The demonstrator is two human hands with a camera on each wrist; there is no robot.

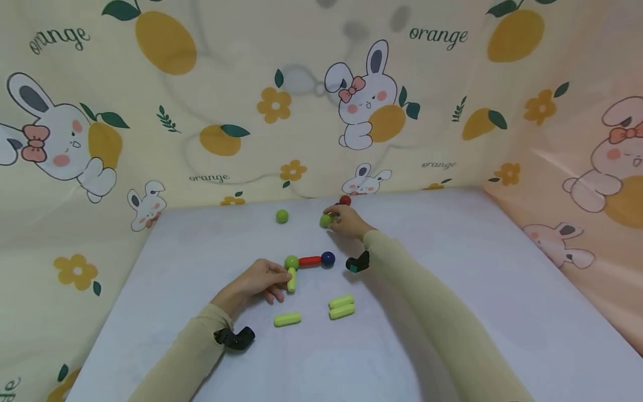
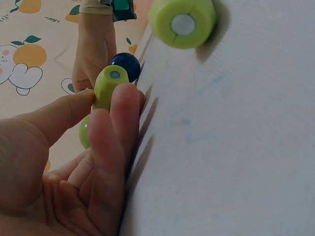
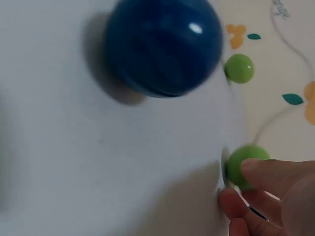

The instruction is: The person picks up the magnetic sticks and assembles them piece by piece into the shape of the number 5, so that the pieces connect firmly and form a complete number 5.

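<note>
My left hand (image 1: pixel 258 281) pinches a yellow-green rod (image 1: pixel 291 281) between thumb and fingers; a grey disc shows in the rod's end in the left wrist view. The rod's far end meets a green ball (image 1: pixel 291 262). From that ball a red rod (image 1: pixel 310 261) runs right to a dark blue ball (image 1: pixel 328 258), which looms large in the right wrist view. Farther back, my right hand (image 1: pixel 350 221) holds another green ball (image 3: pixel 241 166), its thumb on the ball and the fingers curled below.
A loose green ball (image 1: pixel 282 216) lies at the back, left of the right hand. A red ball (image 1: pixel 345 200) sits just behind that hand. Nearer the front lie a single yellow-green rod (image 1: pixel 287 319) and two side by side (image 1: pixel 342 311). A printed curtain (image 1: pixel 311 111) stands behind the table.
</note>
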